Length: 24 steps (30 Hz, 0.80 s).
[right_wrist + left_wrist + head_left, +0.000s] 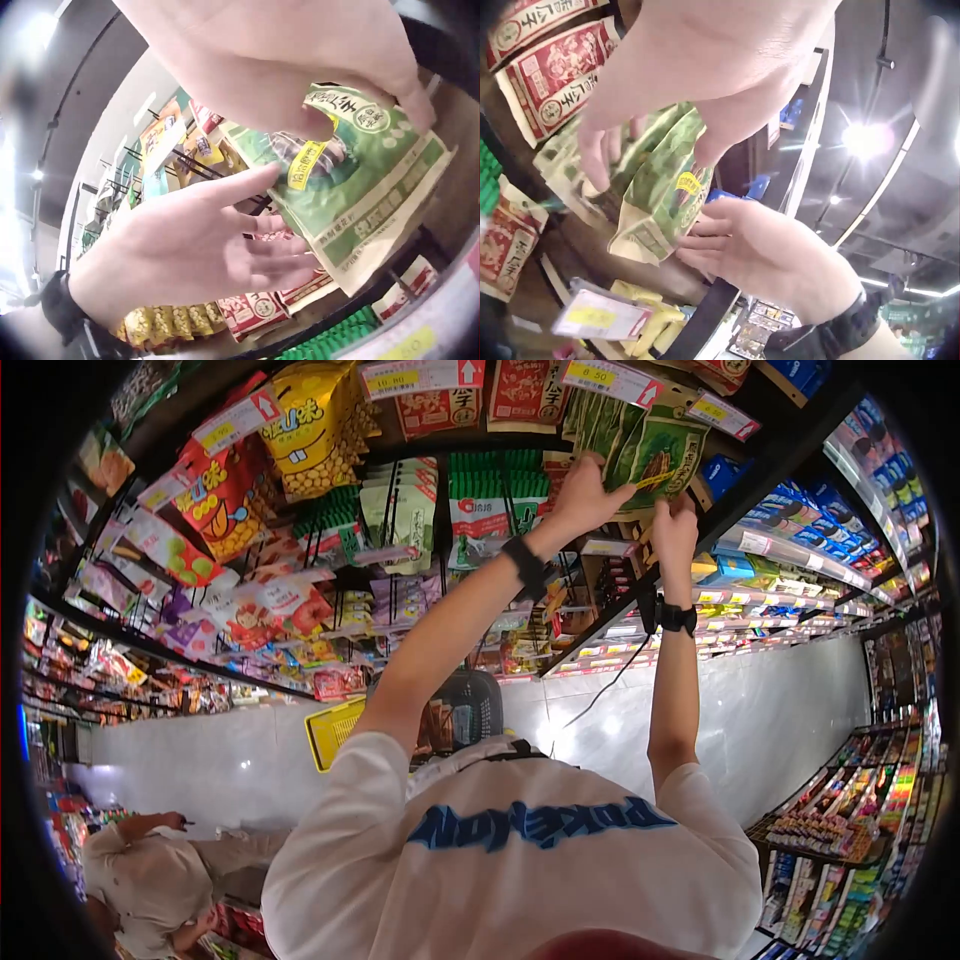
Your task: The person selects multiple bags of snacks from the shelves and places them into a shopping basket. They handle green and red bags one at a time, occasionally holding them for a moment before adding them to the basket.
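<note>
A green bag (665, 448) with a yellow label hangs over the shelf edge, in front of more green bags. My left hand (590, 500) has its thumb on one side and its fingers behind in the left wrist view, gripping the green bag (667, 195). From the other side, my right hand (675, 535) holds its edge. In the right wrist view the green bag (360, 187) is tilted, with my right hand (285, 60) over its upper part and my left hand (202, 240) at its left edge, fingers partly behind it.
Red packets (559, 75) stand beside the green ones. Yellow and red snack bags (310, 435) hang at the left, blue packs (800, 510) at the right. A price tag (600, 315) sticks out below. A basket (470, 705) is below my arms; another person (160, 870) is at lower left.
</note>
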Each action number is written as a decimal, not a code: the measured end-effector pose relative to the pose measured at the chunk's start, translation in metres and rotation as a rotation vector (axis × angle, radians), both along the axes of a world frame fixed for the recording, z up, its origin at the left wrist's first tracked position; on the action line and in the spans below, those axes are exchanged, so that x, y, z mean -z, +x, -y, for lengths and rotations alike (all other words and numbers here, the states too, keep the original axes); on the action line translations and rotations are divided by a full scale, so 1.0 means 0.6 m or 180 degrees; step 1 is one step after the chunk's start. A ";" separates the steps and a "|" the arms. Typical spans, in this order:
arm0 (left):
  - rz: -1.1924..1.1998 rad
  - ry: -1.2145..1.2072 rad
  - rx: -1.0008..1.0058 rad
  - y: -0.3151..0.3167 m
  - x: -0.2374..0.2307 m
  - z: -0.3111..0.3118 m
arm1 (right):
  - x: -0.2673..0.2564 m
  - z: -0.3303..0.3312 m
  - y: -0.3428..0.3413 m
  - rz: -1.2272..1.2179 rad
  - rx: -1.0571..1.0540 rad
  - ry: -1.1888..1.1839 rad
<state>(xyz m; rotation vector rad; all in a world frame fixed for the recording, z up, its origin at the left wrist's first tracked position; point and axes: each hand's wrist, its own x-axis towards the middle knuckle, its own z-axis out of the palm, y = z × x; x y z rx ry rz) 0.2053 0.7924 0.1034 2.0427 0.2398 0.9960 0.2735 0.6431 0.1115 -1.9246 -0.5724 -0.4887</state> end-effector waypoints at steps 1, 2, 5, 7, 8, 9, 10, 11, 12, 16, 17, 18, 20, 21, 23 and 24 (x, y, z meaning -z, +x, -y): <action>0.0000 -0.0006 -0.0236 0.014 -0.004 0.009 | -0.018 -0.005 0.002 -0.0059 0.0020 -0.0229; 0.0001 0.0000 -0.0459 0.028 -0.009 0.016 | -0.021 -0.012 0.010 -0.0069 -0.0003 -0.0172; -0.0139 -0.0168 -0.0510 0.007 -0.032 0.037 | -0.008 -0.018 0.017 0.0050 -0.0041 -0.0123; -0.0079 -0.0141 -0.0558 -0.006 -0.040 0.046 | 0.000 -0.020 -0.007 0.0204 -0.0115 -0.0038; 0.0160 0.0073 -0.0776 -0.007 -0.036 0.046 | 0.007 -0.017 -0.020 0.0328 -0.0162 -0.0089; 0.0208 0.0046 -0.0633 -0.015 -0.038 0.042 | 0.018 -0.013 -0.032 0.0267 -0.0142 -0.0144; 0.0270 0.0022 -0.0493 -0.025 -0.045 0.034 | 0.013 -0.009 -0.065 0.0549 0.0086 -0.0172; 0.0233 -0.0181 -0.0333 -0.038 -0.055 0.030 | 0.005 -0.005 -0.089 0.0548 0.0067 0.0014; 0.0158 -0.0286 -0.0272 -0.041 -0.053 0.020 | -0.004 0.000 -0.109 0.0538 0.0052 0.0206; 0.0090 -0.0826 0.0644 -0.081 -0.068 0.002 | -0.026 0.025 -0.129 -0.0143 -0.0411 0.1170; 0.0122 -0.0786 0.0690 -0.093 -0.072 0.005 | -0.036 0.043 -0.131 0.0026 -0.0043 0.0256; 0.0162 -0.0742 0.0735 -0.105 -0.077 0.008 | -0.045 0.049 -0.142 -0.0246 -0.0298 0.0623; 0.0041 -0.1013 0.1085 -0.137 -0.089 0.013 | -0.057 0.060 -0.164 -0.0781 -0.0807 0.1351; -0.0013 -0.1154 0.1256 -0.153 -0.096 0.017 | -0.056 0.066 -0.173 -0.0761 -0.0872 0.1557; -0.0120 -0.1393 0.1504 -0.194 -0.109 0.029 | -0.070 0.084 -0.207 -0.1101 -0.1151 0.1701; -0.0181 -0.1517 0.1620 -0.214 -0.112 0.032 | -0.073 0.092 -0.224 -0.1284 -0.1292 0.1771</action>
